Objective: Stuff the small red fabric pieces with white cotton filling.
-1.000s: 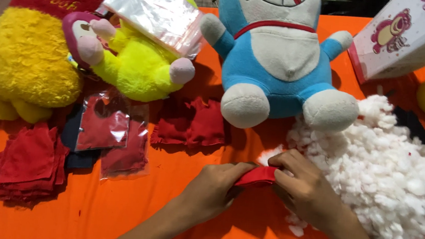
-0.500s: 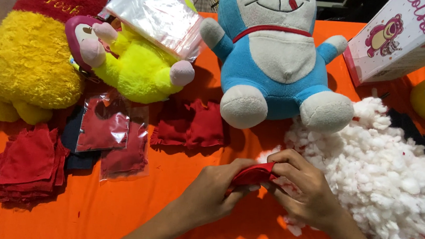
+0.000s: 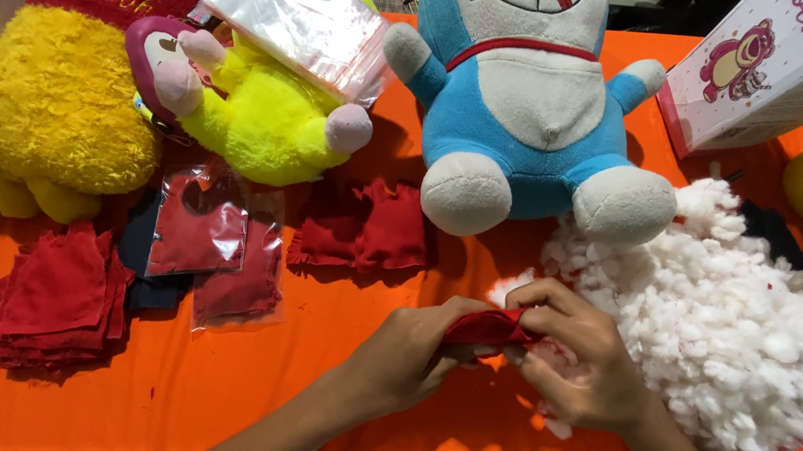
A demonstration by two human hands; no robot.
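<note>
With both grips closed on the red pouch [image 3: 488, 328], my left hand [image 3: 416, 354] should hold its mouth wide while my right hand [image 3: 575, 365] packs in white stuffing [image 3: 732, 343].

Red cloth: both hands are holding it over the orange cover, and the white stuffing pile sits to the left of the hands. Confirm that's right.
Not quite. The stuffing pile lies to the right of the hands, not the left, as the head view shows. The rest holds: the left hand and right hand both hold the red cloth over the orange cover.
</note>
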